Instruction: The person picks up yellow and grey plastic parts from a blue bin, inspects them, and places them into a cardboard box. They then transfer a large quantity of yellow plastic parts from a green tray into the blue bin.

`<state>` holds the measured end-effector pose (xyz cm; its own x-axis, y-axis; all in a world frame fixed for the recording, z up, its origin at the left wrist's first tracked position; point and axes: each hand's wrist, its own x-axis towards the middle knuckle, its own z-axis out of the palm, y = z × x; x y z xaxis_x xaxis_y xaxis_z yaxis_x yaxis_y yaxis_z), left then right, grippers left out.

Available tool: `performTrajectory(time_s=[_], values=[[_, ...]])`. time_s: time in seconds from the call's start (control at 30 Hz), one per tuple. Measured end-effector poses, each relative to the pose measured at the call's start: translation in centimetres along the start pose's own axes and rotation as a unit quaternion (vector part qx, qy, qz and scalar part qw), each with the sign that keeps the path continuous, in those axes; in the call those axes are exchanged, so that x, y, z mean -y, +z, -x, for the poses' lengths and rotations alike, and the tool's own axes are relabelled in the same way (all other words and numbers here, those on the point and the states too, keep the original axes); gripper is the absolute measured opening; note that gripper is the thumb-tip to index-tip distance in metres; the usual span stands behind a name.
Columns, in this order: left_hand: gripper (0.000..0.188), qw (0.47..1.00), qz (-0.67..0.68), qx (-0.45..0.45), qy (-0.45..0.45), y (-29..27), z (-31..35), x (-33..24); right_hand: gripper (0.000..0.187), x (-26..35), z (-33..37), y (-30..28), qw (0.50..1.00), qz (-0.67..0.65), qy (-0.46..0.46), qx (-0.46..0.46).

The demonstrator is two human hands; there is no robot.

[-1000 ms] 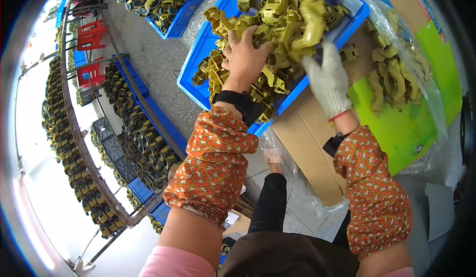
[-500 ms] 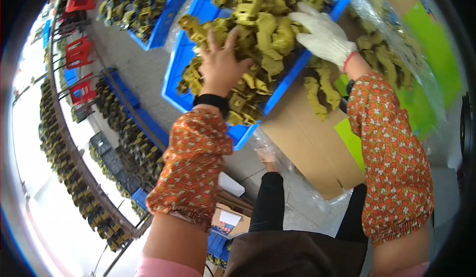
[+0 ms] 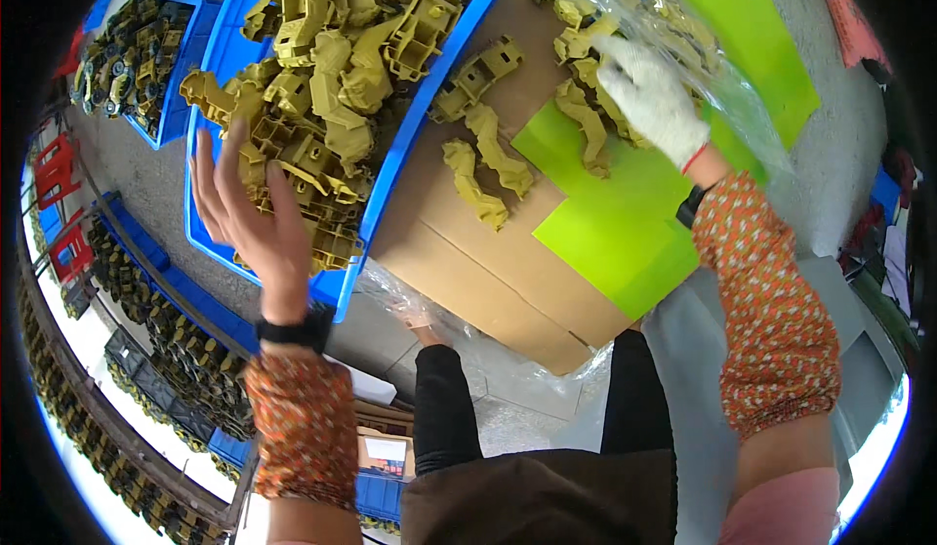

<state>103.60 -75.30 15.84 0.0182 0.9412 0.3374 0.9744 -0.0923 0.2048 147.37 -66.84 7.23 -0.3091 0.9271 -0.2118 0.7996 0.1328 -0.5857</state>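
A blue plastic bin (image 3: 381, 179) holds a heap of yellow moulded plastic parts (image 3: 337, 86), some like toy-vehicle bodies, others wavy and bent. Over its near left part my bare left hand (image 3: 259, 213) hovers, fingers spread, with nothing in it. My right hand (image 3: 649, 96), in a white knitted glove, is over the cardboard to the right of the bin. Its fingers are curled at a yellow plastic part (image 3: 584, 40), beside more yellow parts partly under clear film. Several wavy yellow parts (image 3: 500, 153) lie loose between the bin and my right hand.
Flat cardboard (image 3: 468, 272) and bright green sheets (image 3: 625, 242) lie under the loose parts. Clear plastic film (image 3: 673, 28) crosses the far right. Another blue bin (image 3: 181, 96) of dark and yellow parts stands at the far left. Racks of similar parts (image 3: 156, 340) line the left side.
My right hand has moved right, from the bin to the parts on the cardboard. My left hand has lifted off the heap toward the bin's left side. The view has shifted right.
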Motion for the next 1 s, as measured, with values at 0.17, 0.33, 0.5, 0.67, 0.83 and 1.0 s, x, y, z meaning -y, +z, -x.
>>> performTrajectory(time_s=[0.17,0.33,0.5,0.67,0.83,1.0], values=[[0.066,0.970,0.156,0.060,-0.174,-2.6,12.1,-10.5,0.074,-0.9,-5.1,-6.5,0.997,0.051,0.048,0.022],[0.060,0.887,0.280,0.216,-0.296,-6.0,21.1,-19.9,0.052,-6.0,-6.0,-18.9,0.894,0.412,0.023,-0.175],[0.050,0.822,0.326,0.308,-0.351,-4.9,26.0,-23.9,0.046,-12.1,-6.2,-22.6,0.807,0.542,-0.111,-0.208],[0.039,0.803,0.377,0.327,-0.326,-0.2,26.8,-23.7,0.043,-13.3,-2.9,-16.2,0.844,0.462,-0.253,-0.104],[0.036,0.729,0.428,0.341,-0.411,2.5,25.6,-23.2,0.034,-7.7,-0.5,-7.0,0.915,0.319,-0.224,0.107],[0.035,0.697,0.468,0.318,-0.441,4.6,24.8,-23.0,0.051,-9.1,-2.7,-9.6,0.972,0.210,-0.100,-0.033]])
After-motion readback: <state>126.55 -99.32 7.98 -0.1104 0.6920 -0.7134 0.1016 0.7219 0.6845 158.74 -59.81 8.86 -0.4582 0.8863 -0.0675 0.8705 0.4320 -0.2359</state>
